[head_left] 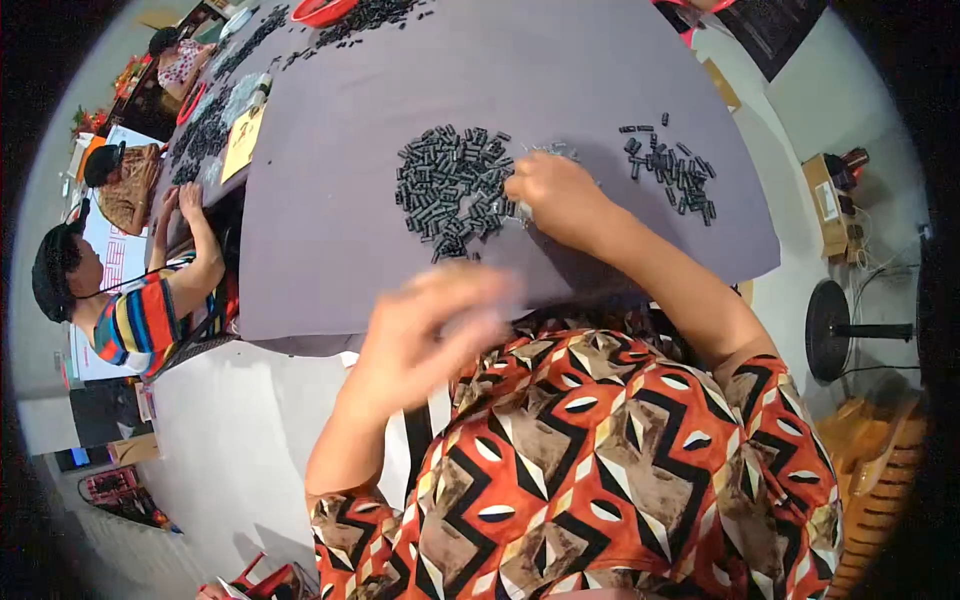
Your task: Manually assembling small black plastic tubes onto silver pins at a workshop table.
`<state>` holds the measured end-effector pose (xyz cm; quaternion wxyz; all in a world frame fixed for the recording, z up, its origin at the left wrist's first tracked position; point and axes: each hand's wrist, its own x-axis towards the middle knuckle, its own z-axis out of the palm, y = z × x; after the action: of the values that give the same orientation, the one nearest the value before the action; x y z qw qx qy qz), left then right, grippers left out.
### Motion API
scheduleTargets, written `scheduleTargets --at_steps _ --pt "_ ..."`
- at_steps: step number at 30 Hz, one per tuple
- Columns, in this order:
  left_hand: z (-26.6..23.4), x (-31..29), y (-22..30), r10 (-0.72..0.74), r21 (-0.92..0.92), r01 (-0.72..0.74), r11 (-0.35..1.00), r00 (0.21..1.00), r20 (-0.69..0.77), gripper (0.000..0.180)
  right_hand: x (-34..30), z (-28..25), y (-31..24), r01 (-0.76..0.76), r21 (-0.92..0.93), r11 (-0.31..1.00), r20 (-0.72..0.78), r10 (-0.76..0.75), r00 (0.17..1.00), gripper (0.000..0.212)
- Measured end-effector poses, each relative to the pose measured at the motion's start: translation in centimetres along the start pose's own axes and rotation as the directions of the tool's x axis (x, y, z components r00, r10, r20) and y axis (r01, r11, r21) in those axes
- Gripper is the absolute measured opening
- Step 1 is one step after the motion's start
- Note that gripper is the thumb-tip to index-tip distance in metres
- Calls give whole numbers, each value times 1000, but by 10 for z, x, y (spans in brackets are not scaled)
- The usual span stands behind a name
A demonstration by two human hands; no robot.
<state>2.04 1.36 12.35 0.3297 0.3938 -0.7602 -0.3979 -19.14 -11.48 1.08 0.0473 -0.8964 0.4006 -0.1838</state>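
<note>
The grey table is carrying a large pile of black pieces. Scattered black pieces are lying well right of that pile. The left hand, blurred, is hovering on its near side, grip standing apart; the right hand is reaching its right edge, grip curling, contents impossible to tell.

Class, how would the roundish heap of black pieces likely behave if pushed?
The roundish heap would probably spread apart, since its pieces lie loose. Each looks small, so likely light. Some might slide, as the table cover looks flat.
</note>
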Motion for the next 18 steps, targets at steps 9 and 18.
scheduleTargets --at_steps 9,18 --pt "22 15 -112 134 674 26 739 974 -185 13 -8 -7 -12 29 229 973 -116 -2 993 18" --pt "24 7 -114 133 668 -5 744 981 -140 13 -13 2 -19 94 264 960 -93 -72 993 14"
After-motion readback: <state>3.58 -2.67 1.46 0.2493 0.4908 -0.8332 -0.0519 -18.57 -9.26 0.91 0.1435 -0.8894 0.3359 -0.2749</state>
